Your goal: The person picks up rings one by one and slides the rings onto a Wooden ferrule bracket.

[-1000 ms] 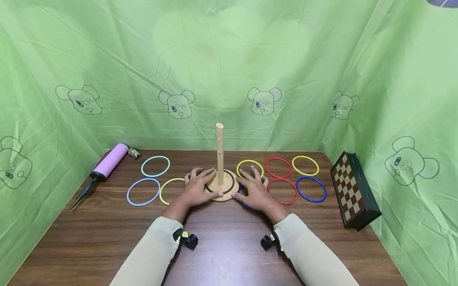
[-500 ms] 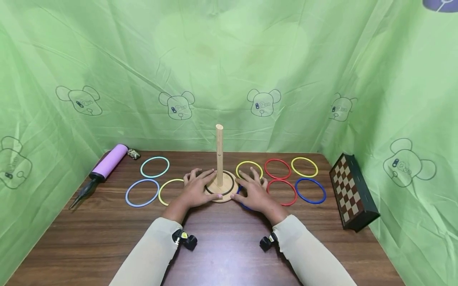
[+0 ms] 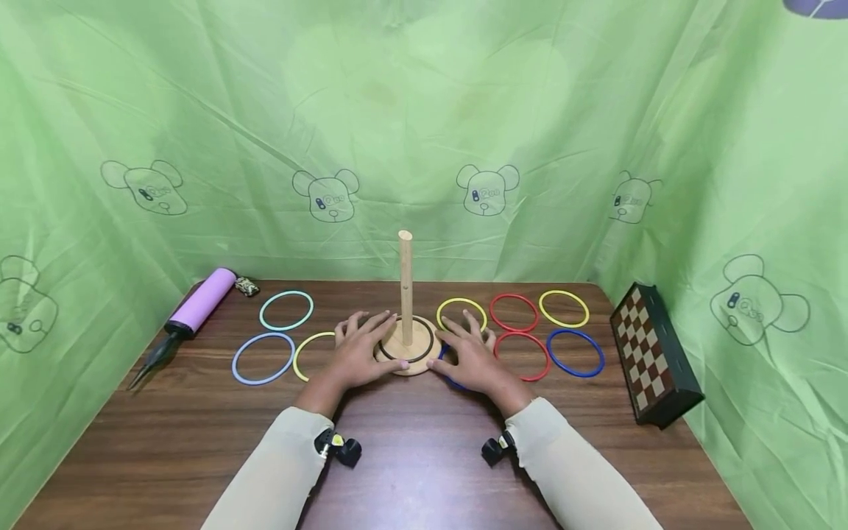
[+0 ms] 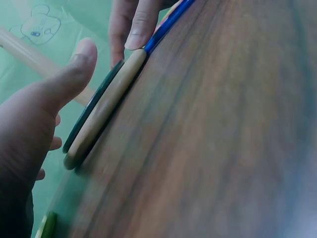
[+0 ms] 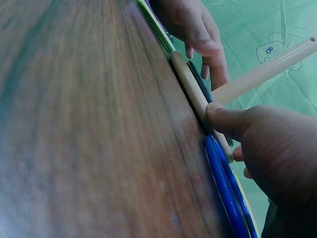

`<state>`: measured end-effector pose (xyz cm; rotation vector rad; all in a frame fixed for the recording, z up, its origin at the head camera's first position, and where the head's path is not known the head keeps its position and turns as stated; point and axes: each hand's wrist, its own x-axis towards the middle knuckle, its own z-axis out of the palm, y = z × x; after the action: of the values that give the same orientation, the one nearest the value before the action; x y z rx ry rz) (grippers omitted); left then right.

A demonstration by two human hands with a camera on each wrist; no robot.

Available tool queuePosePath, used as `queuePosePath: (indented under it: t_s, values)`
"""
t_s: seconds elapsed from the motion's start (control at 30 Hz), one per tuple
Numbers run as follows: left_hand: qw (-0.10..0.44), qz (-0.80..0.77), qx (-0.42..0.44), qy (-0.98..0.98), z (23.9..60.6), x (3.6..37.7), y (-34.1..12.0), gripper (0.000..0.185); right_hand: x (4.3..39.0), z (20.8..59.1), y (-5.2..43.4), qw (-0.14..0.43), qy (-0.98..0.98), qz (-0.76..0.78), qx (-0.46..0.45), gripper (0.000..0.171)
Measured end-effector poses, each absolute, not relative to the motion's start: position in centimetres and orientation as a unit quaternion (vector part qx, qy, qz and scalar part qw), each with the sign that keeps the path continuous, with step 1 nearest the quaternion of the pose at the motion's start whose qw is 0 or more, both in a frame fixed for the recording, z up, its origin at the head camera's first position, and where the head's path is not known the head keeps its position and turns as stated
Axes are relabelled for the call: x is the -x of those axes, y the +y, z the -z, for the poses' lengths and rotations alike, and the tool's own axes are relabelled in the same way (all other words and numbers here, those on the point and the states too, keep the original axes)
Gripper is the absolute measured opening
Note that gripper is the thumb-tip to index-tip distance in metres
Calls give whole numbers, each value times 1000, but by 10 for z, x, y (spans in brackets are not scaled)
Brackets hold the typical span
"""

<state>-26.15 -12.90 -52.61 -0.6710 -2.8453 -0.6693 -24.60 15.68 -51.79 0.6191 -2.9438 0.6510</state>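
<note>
Little has shifted in the past second: the left hand has slid slightly leftward, fingers still flat and spread, gripping nothing. The right hand lies equally flat, thumb against the round wooden base at table centre. Steadying it well likely means even pressure from both sides. A smooth upright peg rises above thin plastic rings.

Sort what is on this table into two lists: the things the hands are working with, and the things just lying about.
In hand:
left hand and right hand, flat beside the wooden peg stand
dark ring on its base
coloured rings, such as the red ring

Lying about:
purple pump
chessboard box
small dark object
</note>
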Motion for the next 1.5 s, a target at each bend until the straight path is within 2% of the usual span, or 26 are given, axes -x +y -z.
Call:
queuePosePath:
  t_s: [0.37, 0.9, 1.5]
  values:
    - [112, 155, 205, -960, 521, 249, -165, 104, 247, 520, 155, 28, -954, -223, -201, 69]
    - [112, 127, 118, -978, 515, 226, -203, 106, 248, 520, 155, 27, -955, -226, -191, 68]
    - [115, 128, 96, -980, 525, 197, -240, 103, 247, 523, 157, 30, -951, -237, -195, 67]
